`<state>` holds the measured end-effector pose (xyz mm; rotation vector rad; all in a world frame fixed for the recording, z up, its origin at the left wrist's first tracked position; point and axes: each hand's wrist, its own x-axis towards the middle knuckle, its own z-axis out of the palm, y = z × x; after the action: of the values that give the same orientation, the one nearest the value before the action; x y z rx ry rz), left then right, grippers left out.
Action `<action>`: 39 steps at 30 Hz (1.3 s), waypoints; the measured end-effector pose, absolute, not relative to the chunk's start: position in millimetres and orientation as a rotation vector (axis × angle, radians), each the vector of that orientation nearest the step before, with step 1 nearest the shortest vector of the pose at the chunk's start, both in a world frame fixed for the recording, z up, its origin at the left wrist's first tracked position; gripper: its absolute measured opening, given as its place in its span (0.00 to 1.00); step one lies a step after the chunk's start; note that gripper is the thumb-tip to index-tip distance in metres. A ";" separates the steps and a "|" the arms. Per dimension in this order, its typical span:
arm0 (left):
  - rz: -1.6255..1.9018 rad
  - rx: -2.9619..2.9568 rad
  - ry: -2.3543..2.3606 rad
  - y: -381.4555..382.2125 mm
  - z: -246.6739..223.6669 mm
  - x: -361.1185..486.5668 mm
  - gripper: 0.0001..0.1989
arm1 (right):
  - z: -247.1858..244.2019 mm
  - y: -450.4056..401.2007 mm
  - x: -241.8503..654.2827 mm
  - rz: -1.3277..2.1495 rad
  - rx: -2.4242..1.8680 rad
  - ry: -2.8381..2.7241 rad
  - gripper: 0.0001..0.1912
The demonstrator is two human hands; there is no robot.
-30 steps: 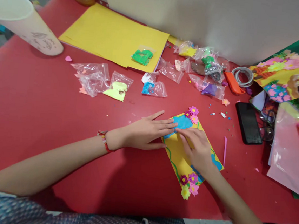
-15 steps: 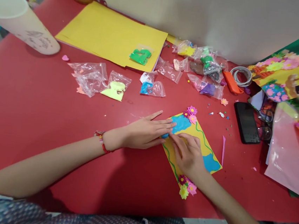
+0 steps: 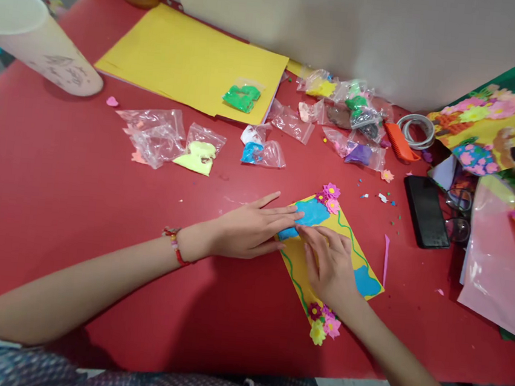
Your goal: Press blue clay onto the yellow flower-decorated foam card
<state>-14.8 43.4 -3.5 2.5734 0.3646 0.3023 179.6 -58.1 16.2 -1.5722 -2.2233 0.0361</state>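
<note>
A yellow card lies at an angle on the red table, with clay flowers at its top and bottom corners and wavy green lines along its sides. Blue clay covers its upper left part; another blue patch is at the lower right. My left hand lies flat, fingers spread, its fingertips on the blue clay and the card's left edge. Beside those fingertips, my right hand touches the edge of the blue clay with bent fingers, the thumb apart from them. Neither hand visibly holds anything.
Clay bags and yellow sheets lie beyond my hands. A white cup stands at the left. Right of the card are a pink tool, a black phone, glasses and an orange cutter.
My right hand has shifted slightly, and its thumb has moved away from the fingers. More blue clay shows near the card's left edge. My left hand stays almost still.
</note>
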 end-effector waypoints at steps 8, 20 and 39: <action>0.330 2.575 0.371 42.2 -4.8 -15.4 0.23 | 13.8 -66.7 184.8 -0.155 -1.516 -2.445 0.26; 0.328 2.587 0.362 43.1 -6.5 -15.6 0.28 | 15.5 -58.3 185.2 0.050 -1.484 -2.395 0.22; 0.325 2.711 0.318 43.4 -5.1 -14.7 0.28 | 15.2 -70.3 182.1 -0.013 -1.436 -2.467 0.16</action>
<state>-14.7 43.4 -5.1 2.7110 0.3177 0.3252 182.1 -70.3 15.2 -1.4355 -2.4668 -0.0135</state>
